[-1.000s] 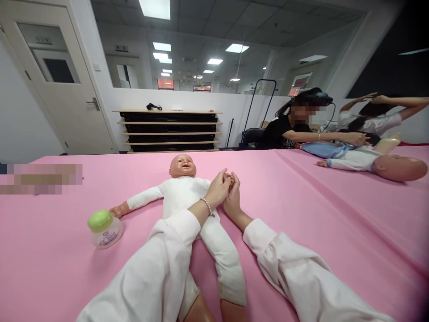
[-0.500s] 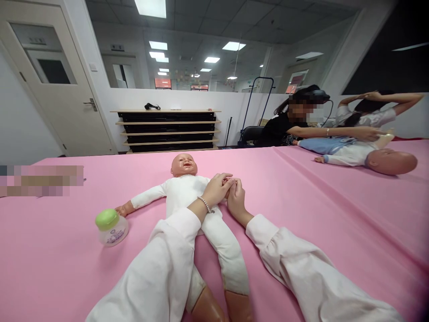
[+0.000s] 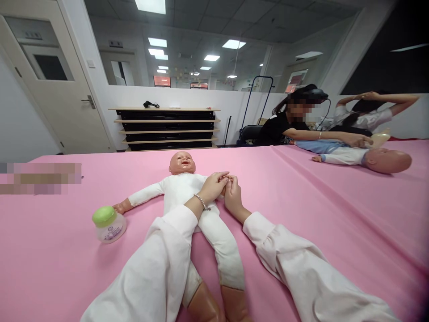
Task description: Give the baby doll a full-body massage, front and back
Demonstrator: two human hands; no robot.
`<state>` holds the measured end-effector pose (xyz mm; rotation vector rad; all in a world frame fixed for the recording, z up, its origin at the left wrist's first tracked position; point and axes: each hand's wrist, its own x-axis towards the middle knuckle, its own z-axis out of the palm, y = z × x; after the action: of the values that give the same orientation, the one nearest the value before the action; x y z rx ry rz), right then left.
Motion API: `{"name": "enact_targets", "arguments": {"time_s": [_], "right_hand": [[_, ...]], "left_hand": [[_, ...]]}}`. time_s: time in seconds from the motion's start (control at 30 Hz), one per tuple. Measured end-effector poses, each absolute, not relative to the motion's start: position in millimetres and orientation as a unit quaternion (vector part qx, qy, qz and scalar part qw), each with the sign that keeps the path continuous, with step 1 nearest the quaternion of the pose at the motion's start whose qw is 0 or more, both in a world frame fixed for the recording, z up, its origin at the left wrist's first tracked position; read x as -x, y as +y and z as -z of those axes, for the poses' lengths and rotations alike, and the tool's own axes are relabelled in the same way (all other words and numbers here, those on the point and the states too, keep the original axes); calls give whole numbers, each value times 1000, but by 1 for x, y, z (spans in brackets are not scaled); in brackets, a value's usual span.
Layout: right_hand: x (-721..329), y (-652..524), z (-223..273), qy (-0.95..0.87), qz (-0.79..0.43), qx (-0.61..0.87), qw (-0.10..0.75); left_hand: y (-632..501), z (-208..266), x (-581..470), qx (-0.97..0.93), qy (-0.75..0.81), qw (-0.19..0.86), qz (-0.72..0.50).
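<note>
A baby doll [image 3: 177, 192] with a white cloth body lies on its back, face up, its legs toward me. My left hand [image 3: 214, 187], a beaded bracelet at its wrist, reaches across the doll's body with its fingers curled round the doll's hand on the right. From the other side, my right hand [image 3: 233, 196] closes on that same small hand, fingertips pressed against my left ones. Most of the held doll's hand is covered by my fingers. The doll's other arm stretches out to the left, beside a cream jar [image 3: 110, 227] with a green lid.
A pink cloth [image 3: 301, 210] covers the table. At the far right a person [image 3: 288, 120] in black reaches over a second doll [image 3: 385, 161] in blue and white. Another person [image 3: 365, 112] sits behind with arms raised. Black shelving [image 3: 167, 129] stands by the wall.
My hands stay on the doll's hand, with only slight finger movement. The view has shifted a little. At the far right, the co-worker's hand has lowered toward the second doll.
</note>
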<state>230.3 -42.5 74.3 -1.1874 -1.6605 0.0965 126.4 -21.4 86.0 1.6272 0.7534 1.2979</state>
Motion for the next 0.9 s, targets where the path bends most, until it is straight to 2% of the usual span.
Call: {"name": "enact_targets", "arguments": {"time_s": [0.13,0.3,0.47,0.67,0.9], "right_hand": [[-231,-42,-75,-657,-77,513,547],[-228,-47,-72,-680,-144,455,556],[-227,-50,-66,-724,-107,418,538],[-226,-45,-64,-697,-69,481,528],[-226,-42,-69,-654,-120,484,569]], "left_hand": [[-23,-85,-127,-677,304,446,-500],[-26,-87,-123,-679,298,438,-508],[-27,-88,-119,-662,282,443,-535],[-26,-86,-122,-648,290,465,-529],[-23,-82,-126,-667,293,463,-505]]}}
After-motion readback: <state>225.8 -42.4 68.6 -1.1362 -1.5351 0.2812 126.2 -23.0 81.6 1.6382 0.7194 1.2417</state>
